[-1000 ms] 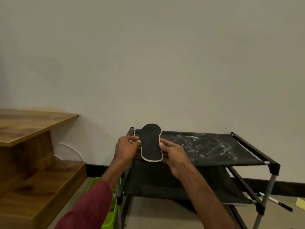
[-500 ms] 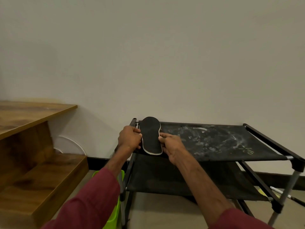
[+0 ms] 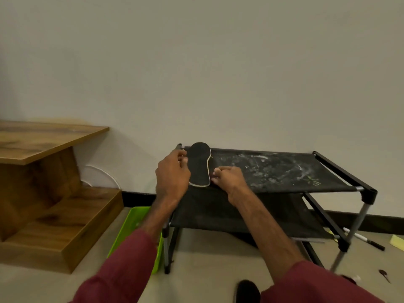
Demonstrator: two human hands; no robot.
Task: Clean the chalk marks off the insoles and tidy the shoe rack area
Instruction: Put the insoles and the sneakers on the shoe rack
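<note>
Together, left hand (image 3: pixel 172 176) and right hand (image 3: pixel 229 179) pinch the edges of the black insole (image 3: pixel 199 165) atop the chalk-smeared shoe rack (image 3: pixel 284 171).

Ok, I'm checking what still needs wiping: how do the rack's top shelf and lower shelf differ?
The top shelf is smeared with white chalk; the lower shelf shows no plain marks. The top shelf carries the insole at its left end; no insole shows on the lower shelf. Both are black fabric.
</note>
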